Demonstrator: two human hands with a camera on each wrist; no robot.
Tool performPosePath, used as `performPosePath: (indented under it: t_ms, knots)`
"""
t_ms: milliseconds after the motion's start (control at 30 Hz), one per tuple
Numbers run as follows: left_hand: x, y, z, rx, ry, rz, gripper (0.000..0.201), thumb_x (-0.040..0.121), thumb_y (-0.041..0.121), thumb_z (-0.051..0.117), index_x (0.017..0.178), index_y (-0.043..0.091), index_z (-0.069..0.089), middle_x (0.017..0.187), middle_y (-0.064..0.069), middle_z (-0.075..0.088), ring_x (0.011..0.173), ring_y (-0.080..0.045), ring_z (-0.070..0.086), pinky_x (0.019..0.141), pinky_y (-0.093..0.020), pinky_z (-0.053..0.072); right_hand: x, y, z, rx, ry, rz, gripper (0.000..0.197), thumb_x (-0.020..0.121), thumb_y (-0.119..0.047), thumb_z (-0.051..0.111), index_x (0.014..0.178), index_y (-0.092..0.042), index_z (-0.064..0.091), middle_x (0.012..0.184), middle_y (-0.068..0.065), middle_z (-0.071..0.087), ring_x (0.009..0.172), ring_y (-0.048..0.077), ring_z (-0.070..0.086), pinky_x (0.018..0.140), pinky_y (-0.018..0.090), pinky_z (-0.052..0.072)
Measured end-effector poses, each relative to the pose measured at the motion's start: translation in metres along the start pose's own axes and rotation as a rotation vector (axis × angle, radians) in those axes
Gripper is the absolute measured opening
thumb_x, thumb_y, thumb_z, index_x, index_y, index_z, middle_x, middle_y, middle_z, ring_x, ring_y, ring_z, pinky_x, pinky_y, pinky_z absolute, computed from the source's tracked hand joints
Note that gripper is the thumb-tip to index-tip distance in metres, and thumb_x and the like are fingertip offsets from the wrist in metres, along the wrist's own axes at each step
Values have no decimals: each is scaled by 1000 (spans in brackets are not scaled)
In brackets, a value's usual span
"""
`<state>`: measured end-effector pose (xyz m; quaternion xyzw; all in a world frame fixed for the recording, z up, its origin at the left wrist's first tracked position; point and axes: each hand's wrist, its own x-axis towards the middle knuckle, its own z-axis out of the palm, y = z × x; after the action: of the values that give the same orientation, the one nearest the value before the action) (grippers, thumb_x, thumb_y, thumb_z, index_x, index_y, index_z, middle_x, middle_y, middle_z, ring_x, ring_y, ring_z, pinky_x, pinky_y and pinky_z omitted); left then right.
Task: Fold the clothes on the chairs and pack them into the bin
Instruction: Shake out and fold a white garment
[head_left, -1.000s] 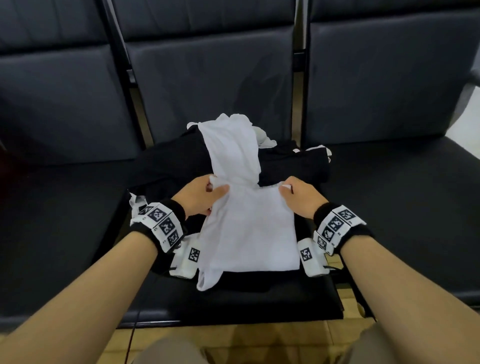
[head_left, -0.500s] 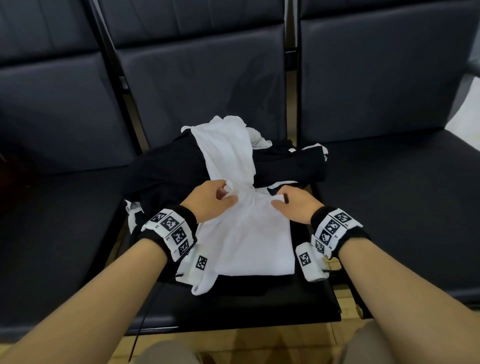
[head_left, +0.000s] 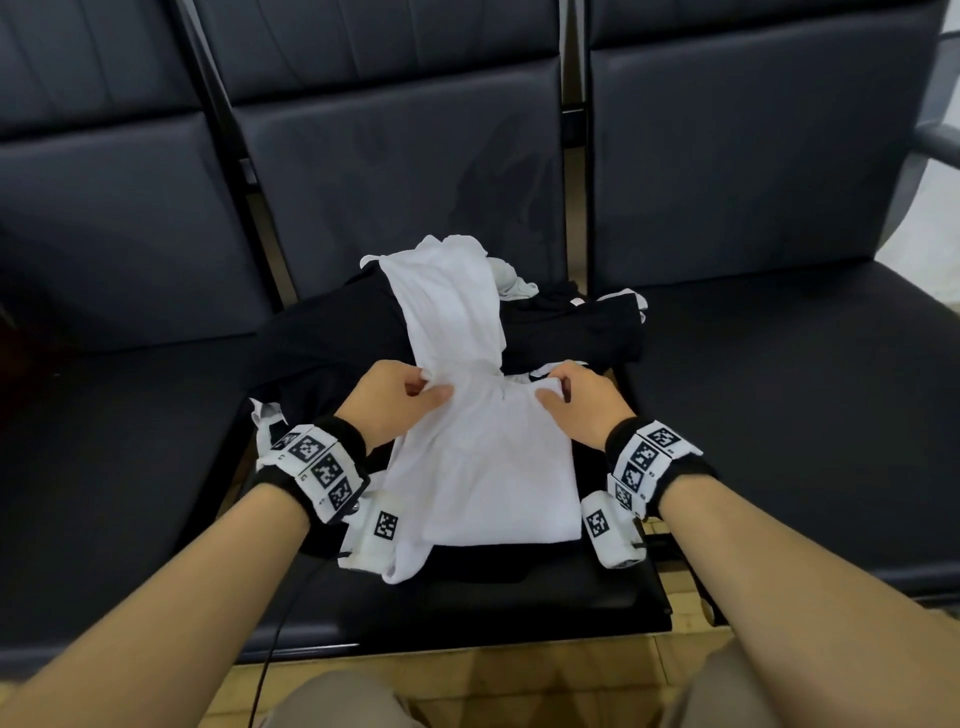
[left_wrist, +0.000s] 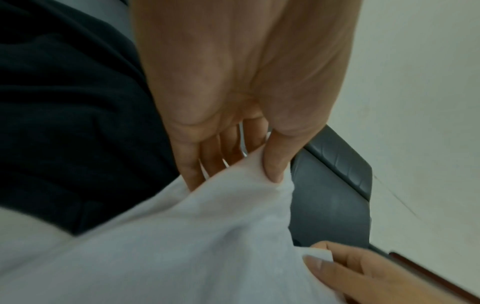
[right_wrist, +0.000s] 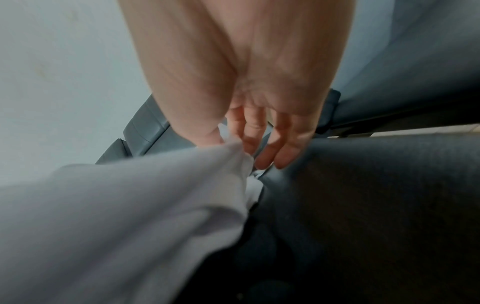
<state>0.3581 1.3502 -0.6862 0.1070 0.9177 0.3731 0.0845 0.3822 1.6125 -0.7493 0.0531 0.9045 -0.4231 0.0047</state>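
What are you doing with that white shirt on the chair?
A person is folding a white cotton garment on the seat of a black padded chair. The left hand pinches one side of the cloth at the fold line, and the right hand pinches the other side. The near half lies flat; the far half trails away over a heap of black clothes that is not yet folded. No bin is in view.

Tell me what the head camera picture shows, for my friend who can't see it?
Two hands, the left hand and right hand, pinch a white garment lying over black clothes on the middle chair of a dark row. Each wrist wears a patterned band.
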Motion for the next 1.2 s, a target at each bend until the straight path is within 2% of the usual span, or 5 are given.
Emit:
performPosePath:
  t_ms: [100, 533, 767, 867, 1200]
  knots:
    - [-13, -9, -17, -158, 42, 5, 36, 96, 38, 72, 86, 3, 75, 83, -16, 74, 77, -33, 71, 73, -44, 62, 1, -6, 0, 55, 46, -16, 19, 102, -32, 59, 112, -16, 57, 98, 3, 65, 90, 18, 62, 74, 26, 45]
    - [-10, -42, -16, -70, 158, -220, 30, 95, 32, 73, 110, 6, 68, 111, -5, 66, 93, -25, 70, 71, -41, 65, 0, -15, 20, 97, 127, 43, 14, 104, -25, 53, 105, -11, 49, 92, 6, 57, 90, 27, 58, 73, 31, 42]
    - [-19, -37, -15, -156, -54, -460, 56, 92, 49, 73, 116, 1, 60, 111, -9, 68, 99, -23, 70, 72, -35, 63, -7, -19, 10, 204, -207, 396, 62, 102, -52, 51, 135, 1, 51, 120, 14, 68, 94, 21, 68, 66, 29, 58]
    - [-27, -42, -17, -155, -247, -486, 60, 90, 59, 70, 116, 6, 68, 116, -8, 73, 106, -23, 70, 88, -37, 59, -12, -20, 9, 19, -276, 337, 63, 101, -57, 49, 122, 1, 61, 115, 14, 70, 98, 23, 67, 75, 31, 60]
    - [-37, -24, -3, -274, 62, -226, 35, 101, 42, 60, 118, 11, 60, 113, -2, 70, 104, -21, 69, 96, -42, 57, -34, -29, 0, 145, -183, 39, 36, 103, -31, 58, 136, -16, 60, 130, 4, 67, 120, 23, 63, 106, 40, 50]
